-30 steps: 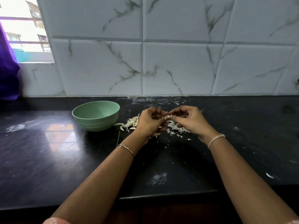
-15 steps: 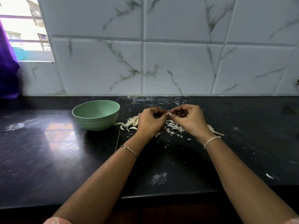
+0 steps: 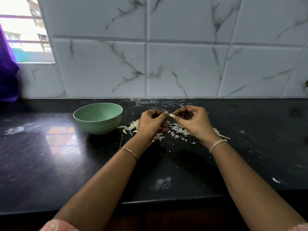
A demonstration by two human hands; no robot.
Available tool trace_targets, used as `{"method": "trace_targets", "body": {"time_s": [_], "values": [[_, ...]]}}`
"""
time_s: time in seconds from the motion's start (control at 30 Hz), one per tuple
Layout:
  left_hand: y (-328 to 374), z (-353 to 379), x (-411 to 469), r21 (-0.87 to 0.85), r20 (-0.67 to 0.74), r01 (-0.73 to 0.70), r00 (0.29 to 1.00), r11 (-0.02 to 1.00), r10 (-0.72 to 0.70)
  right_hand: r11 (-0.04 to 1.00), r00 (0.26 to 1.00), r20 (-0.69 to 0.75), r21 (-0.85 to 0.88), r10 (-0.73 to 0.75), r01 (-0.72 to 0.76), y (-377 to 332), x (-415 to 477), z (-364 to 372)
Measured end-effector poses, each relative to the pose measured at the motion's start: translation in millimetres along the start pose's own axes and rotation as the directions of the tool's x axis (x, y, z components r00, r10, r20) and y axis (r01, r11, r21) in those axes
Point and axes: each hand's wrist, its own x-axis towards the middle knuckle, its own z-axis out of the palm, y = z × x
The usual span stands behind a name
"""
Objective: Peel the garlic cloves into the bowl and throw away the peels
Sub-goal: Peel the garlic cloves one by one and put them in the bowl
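A pale green bowl stands on the black counter, left of my hands. My left hand and my right hand are held just above the counter, fingertips nearly meeting. My right hand pinches a small garlic clove. At the clove's left end, the fingers of my left hand pinch a bit of its skin. White peels lie scattered under and between my hands. Several garlic pieces lie beside the bowl. The inside of the bowl looks bare from here.
The black counter runs left to right, with its front edge near the bottom of the view. A marble-tiled wall closes the back. A window and purple cloth are at the far left. One stray peel lies at the right.
My hands have risen slightly and drawn a little apart at the fingertips, with the clove now showing between them. The bowl and the peels have stayed put.
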Motion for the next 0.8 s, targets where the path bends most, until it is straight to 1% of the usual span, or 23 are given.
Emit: {"method": "trace_targets", "body": {"time_s": [0.17,0.27,0.33,0.4,0.5,0.57,0.67,0.77,0.8], "values": [[-3.3,-2.8,0.1,0.07,-0.003,-0.027,1.0,0.997,0.027,0.967,0.998,-0.024,0.247,0.061,-0.054,-3.7,-0.6,-5.2],[-4.7,-5.1,-1.2,0.196,-0.02,-0.089,0.995,0.977,0.095,0.93,0.992,-0.057,0.357,0.112,-0.084,-4.8,0.8,-9.8],[-5.1,-5.8,0.0,0.286,-0.016,-0.138,0.989,0.948,0.148,0.913,0.988,-0.075,0.397,0.134,-0.094,-4.8,1.6,-11.4],[-3.1,-5.0,-0.1,0.364,0.033,-0.189,0.981,0.912,0.19,0.907,0.982,-0.09,0.405,0.163,-0.114,-3.7,2.0,-12.0],[-0.1,-1.3,-3.1,0.483,0.111,-0.242,0.97,0.842,0.215,0.909,0.974,-0.111,0.394,0.196,-0.138,-1.6,2.6,-11.8],[1.6,0.8,-7.2,0.519,0.152,-0.277,0.961,0.809,0.232,0.907,0.971,-0.117,0.395,0.208,-0.147,-1.1,2.9,-11.9],[0.3,1.6,-8.2,0.521,0.197,-0.306,0.951,0.797,0.237,0.906,0.972,-0.117,0.399,0.205,-0.143,-0.3,3.2,-11.6],[-4.6,-0.7,-4.3,0.625,0.228,-0.332,0.943,0.707,0.242,0.916,0.973,-0.123,0.378,0.194,-0.135,2.4,4.1,-9.7],[-5.0,-0.5,-4.2,0.636,0.232,-0.333,0.943,0.696,0.238,0.92,0.974,-0.124,0.37,0.189,-0.131,2.6,4.3,-9.0]]}}
